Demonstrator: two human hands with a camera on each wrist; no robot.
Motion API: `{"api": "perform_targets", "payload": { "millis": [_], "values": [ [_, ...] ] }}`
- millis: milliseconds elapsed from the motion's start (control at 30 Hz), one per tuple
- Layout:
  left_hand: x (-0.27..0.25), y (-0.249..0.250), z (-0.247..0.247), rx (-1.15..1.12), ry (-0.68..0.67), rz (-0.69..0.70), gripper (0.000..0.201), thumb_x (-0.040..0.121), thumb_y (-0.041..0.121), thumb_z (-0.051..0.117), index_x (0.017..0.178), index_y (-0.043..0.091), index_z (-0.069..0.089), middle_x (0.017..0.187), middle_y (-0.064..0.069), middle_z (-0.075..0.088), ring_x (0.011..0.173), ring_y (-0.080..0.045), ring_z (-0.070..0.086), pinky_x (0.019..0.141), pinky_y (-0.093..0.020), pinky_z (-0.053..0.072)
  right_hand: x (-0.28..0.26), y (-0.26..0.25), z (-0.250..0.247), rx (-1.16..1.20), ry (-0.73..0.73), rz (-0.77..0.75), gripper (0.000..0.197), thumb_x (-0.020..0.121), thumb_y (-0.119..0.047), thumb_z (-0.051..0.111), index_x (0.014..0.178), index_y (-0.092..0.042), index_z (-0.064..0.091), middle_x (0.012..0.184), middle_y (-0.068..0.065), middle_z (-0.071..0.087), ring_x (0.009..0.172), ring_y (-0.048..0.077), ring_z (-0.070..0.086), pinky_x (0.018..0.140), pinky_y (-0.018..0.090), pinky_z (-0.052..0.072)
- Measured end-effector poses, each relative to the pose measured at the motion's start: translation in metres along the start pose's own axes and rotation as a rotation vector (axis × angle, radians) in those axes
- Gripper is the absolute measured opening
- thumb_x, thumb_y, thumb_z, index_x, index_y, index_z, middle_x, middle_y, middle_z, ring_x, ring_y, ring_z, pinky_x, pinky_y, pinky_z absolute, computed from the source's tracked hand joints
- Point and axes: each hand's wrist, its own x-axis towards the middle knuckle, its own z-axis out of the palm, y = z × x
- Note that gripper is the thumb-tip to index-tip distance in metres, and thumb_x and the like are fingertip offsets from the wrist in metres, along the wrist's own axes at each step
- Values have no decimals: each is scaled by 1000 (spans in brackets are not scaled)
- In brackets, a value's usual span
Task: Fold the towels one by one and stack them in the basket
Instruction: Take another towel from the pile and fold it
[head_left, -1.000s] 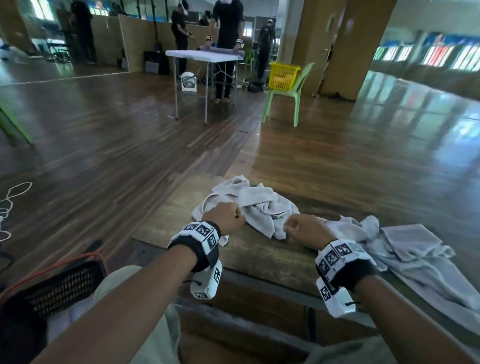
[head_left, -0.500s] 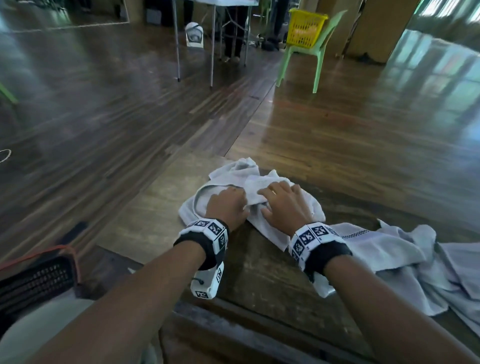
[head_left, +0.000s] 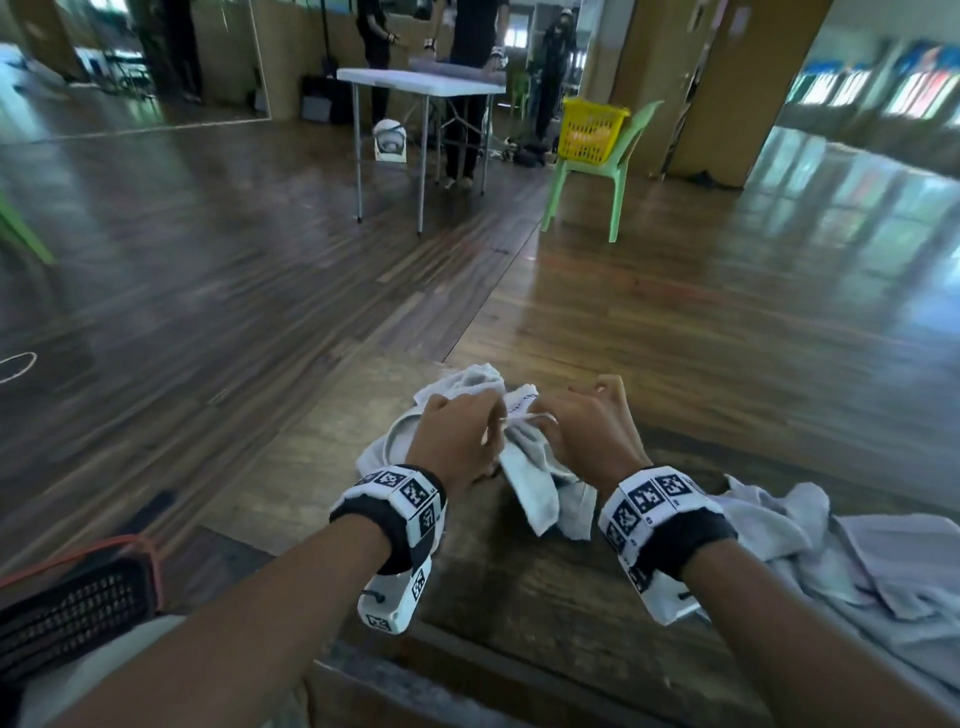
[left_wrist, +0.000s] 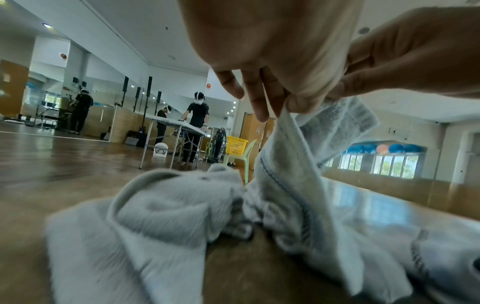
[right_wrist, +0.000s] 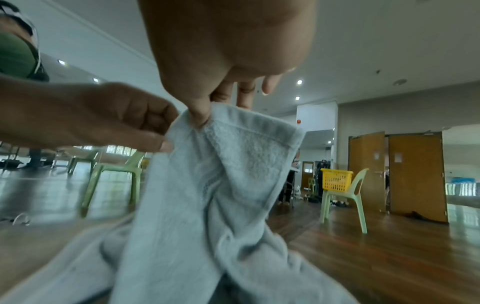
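Note:
A crumpled pale grey towel (head_left: 530, 483) lies on the dark wooden table (head_left: 322, 467), with one edge lifted off it. My left hand (head_left: 470, 426) and my right hand (head_left: 563, 423) pinch that raised edge close together. In the left wrist view, my left hand (left_wrist: 283, 105) grips the hem while the rest of the towel (left_wrist: 168, 222) stays bunched on the table. In the right wrist view, my right hand (right_wrist: 205, 115) pinches the top hem of the hanging towel (right_wrist: 207, 185), and my left hand (right_wrist: 124, 123) holds it just to the left. A black mesh basket (head_left: 78, 608) with an orange rim sits at the lower left.
More grey towels (head_left: 841, 551) are heaped on the table to my right. Beyond the table's far edge is open wooden floor. A yellow basket (head_left: 592, 130) sits on a green chair (head_left: 618, 171). People stand at a white folding table (head_left: 421, 85).
My hands lay on the bunched towel half a second ago. Now they have picked up one edge and raised it off the table. The head view has tilted up.

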Motion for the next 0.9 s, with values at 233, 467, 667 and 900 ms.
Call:
{"api": "perform_targets", "payload": {
  "millis": [233,467,667,900],
  "values": [
    [26,43,-74,-64,37,87,12,91,26,50,98,20,57,89,1,67,85,-21,60,76,-29,35,15,14,-133,-48,66,67,9,84,-24,59,81,-31,65,72,-10,63,85,17,57,85,36,19],
    [40,54,-152,48,109,235,15,89,27,47,92,19,59,77,0,66,77,-26,63,78,-32,36,17,42,-228,-124,137,144,15,93,-33,49,92,-35,65,81,-12,63,89,12,55,88,35,19],
    [63,44,-219,231,172,254,14,89,24,44,82,22,56,75,6,64,75,-19,59,84,-35,31,19,66,-283,-170,236,193,16,92,-40,51,93,-33,64,87,-6,64,91,17,54,89,37,21],
    [86,72,-315,187,352,380,14,90,30,57,87,22,69,68,10,61,62,-13,56,76,-31,40,25,73,-333,-318,174,153,17,91,-37,54,95,-24,63,72,-12,47,86,16,48,93,38,22]
  ]
}}
